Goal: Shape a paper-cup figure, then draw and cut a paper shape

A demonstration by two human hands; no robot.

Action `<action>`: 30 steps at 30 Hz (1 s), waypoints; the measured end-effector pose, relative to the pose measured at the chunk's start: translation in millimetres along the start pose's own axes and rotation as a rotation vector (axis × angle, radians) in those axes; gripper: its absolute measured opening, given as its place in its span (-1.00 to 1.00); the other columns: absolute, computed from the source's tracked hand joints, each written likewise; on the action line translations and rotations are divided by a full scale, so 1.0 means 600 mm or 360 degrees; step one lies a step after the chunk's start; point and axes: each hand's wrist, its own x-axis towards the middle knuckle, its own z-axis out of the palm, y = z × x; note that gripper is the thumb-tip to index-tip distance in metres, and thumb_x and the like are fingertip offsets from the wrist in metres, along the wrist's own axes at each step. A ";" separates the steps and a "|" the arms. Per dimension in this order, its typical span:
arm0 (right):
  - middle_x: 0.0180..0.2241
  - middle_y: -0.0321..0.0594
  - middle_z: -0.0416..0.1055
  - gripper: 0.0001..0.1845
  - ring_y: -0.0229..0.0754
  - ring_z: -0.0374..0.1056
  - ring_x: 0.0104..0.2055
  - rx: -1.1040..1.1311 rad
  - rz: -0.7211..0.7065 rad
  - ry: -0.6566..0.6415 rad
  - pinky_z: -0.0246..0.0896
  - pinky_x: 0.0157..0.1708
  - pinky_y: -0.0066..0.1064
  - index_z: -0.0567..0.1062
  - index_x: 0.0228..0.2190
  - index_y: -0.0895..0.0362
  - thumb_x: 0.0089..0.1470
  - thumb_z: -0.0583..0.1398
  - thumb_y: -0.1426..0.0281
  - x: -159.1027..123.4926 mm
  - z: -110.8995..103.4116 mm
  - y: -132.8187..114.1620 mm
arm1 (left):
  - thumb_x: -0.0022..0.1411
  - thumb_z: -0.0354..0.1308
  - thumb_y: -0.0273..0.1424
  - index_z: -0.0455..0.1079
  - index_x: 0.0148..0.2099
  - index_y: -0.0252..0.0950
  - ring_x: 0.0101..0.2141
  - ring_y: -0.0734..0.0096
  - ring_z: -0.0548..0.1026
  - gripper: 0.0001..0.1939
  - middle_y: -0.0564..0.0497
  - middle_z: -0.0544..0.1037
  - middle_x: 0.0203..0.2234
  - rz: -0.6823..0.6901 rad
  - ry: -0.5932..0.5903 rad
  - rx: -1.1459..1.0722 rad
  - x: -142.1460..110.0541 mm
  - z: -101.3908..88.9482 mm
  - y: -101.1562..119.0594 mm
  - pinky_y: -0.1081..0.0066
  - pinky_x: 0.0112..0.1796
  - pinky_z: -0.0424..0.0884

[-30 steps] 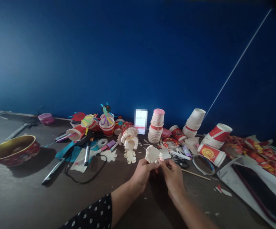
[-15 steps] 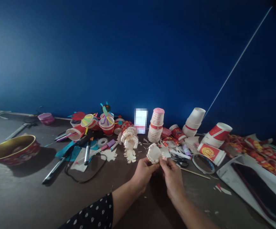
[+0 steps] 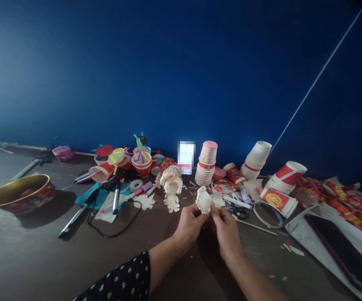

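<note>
Both my hands hold a crimped white paper cup piece (image 3: 203, 201) up above the dark tabletop. My left hand (image 3: 190, 225) pinches its left side, and my right hand (image 3: 227, 234) grips it from the right with fingertips at its lower edge. A flat cream paper scrap (image 3: 218, 199) sticks out just beyond it, and I cannot tell whether it is attached. Up and to the left of my hands stands a layered paper-cup craft (image 3: 171, 182) with cut cream paper strips hanging down.
Behind my hands are a stack of paper cups (image 3: 206, 165), black scissors (image 3: 239, 214), and a tape ring (image 3: 267, 215). Markers (image 3: 115, 199), a black cable (image 3: 112, 228), and a gold-rimmed red bowl (image 3: 19, 193) lie left. A blue wall rises behind the table.
The paper cup piece looks more tightly pinched and narrower between my fingers. My hands have shifted slightly, and the whole view has drifted a little.
</note>
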 end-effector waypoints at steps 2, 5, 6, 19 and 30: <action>-0.74 -0.40 0.17 -0.61 -0.35 0.01 -0.65 -0.0018 -0.0020 0.0018 -0.09 -0.65 -0.50 0.35 -0.67 0.17 -0.17 0.14 0.08 -0.001 0.001 -0.002 | -0.07 0.19 -0.36 0.44 -0.33 -0.39 -0.49 0.48 0.35 -0.77 0.00 0.49 -0.50 0.0070 -0.0031 0.0019 0.001 -0.002 0.000 0.49 -0.42 0.25; -0.75 -0.43 0.14 -0.60 -0.35 -0.02 -0.67 -0.0007 0.0006 0.0015 -0.11 -0.66 -0.50 0.35 -0.66 0.16 -0.17 0.14 0.06 -0.004 0.002 -0.004 | -0.06 0.18 -0.39 0.45 -0.30 -0.37 -0.37 0.38 0.39 -0.78 -0.02 0.51 -0.41 0.0164 -0.0092 0.0048 0.003 -0.006 0.001 0.44 -0.31 0.27; -0.76 -0.44 0.12 -0.60 -0.36 -0.04 -0.67 0.0006 0.0026 0.0010 -0.12 -0.67 -0.50 0.35 -0.65 0.16 -0.16 0.13 0.06 -0.004 0.002 -0.004 | -0.06 0.18 -0.39 0.45 -0.30 -0.37 -0.36 0.36 0.40 -0.78 -0.02 0.51 -0.42 0.0179 -0.0110 0.0054 0.004 -0.007 0.001 0.44 -0.30 0.27; -0.74 -0.41 0.13 -0.65 -0.34 0.02 -0.67 -0.0218 -0.0120 -0.0217 -0.08 -0.70 -0.53 0.35 -0.60 0.17 -0.05 0.07 0.14 -0.005 -0.004 0.000 | -0.16 0.24 -0.28 0.37 -0.53 -0.41 -0.68 0.64 0.18 -0.74 0.11 0.33 -0.73 -0.0097 0.0046 -0.0139 0.008 -0.006 0.005 0.56 -0.60 0.10; -0.67 -0.28 0.35 -0.65 -0.25 0.19 -0.65 -0.0083 -0.0050 -0.0188 0.06 -0.67 -0.49 0.48 -0.42 0.18 -0.15 0.16 0.14 -0.004 -0.006 -0.003 | -0.16 0.22 -0.27 0.33 -0.55 -0.40 -0.71 0.60 0.22 -0.73 0.10 0.31 -0.77 -0.0244 -0.0026 -0.0135 0.013 -0.014 0.002 0.53 -0.62 0.11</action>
